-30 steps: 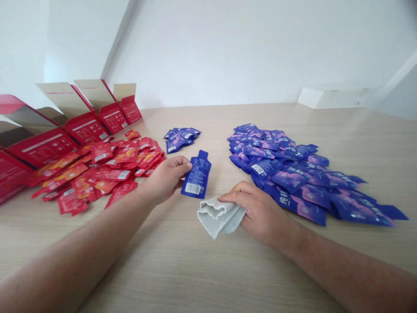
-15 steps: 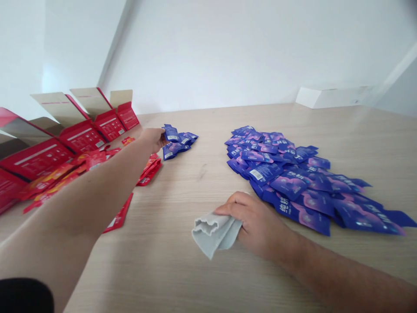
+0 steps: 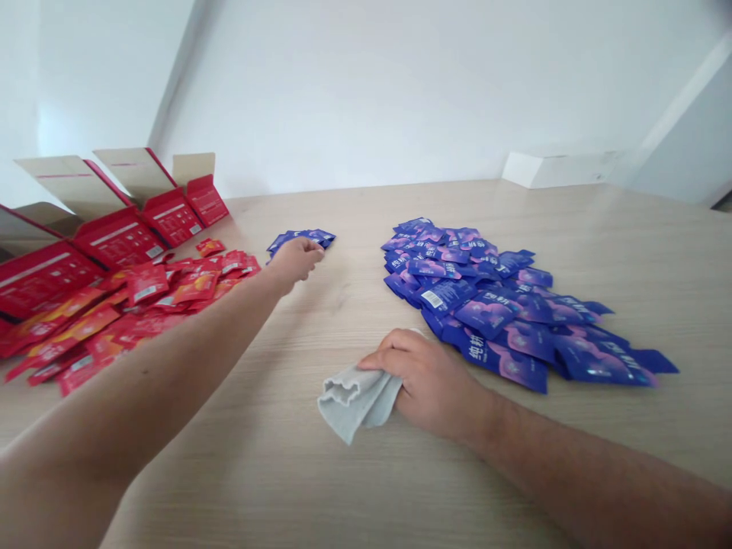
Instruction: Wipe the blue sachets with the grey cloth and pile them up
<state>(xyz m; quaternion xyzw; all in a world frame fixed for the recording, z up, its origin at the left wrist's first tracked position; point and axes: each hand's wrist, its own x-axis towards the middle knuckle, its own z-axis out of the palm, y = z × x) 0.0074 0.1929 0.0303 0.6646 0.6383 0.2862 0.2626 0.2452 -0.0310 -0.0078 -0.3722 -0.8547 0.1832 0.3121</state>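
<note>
My right hand [image 3: 431,381] is closed on a pale grey cloth [image 3: 348,404], bunched up with one folded end sticking out to the left, low over the table. My left hand [image 3: 297,263] is stretched forward, its fingers curled together, and no packet shows in them. Just behind it lies a small group of blue packets [image 3: 320,236], partly covered by the hand. To the right, beyond my right hand, spreads a large pile of blue and purple packets [image 3: 486,305], overlapping one another.
Red and orange packets [image 3: 194,286] lie heaped on the left, partly behind my left forearm. Several red boxes [image 3: 117,240] with raised flaps stand in a row behind them. A white box [image 3: 557,169] sits at the back right of the wooden table [image 3: 354,320], against the wall.
My left hand has let go of a blue packet by the small group and moved right and nearer. My right hand keeps the cloth. The whole view has shifted slightly.
</note>
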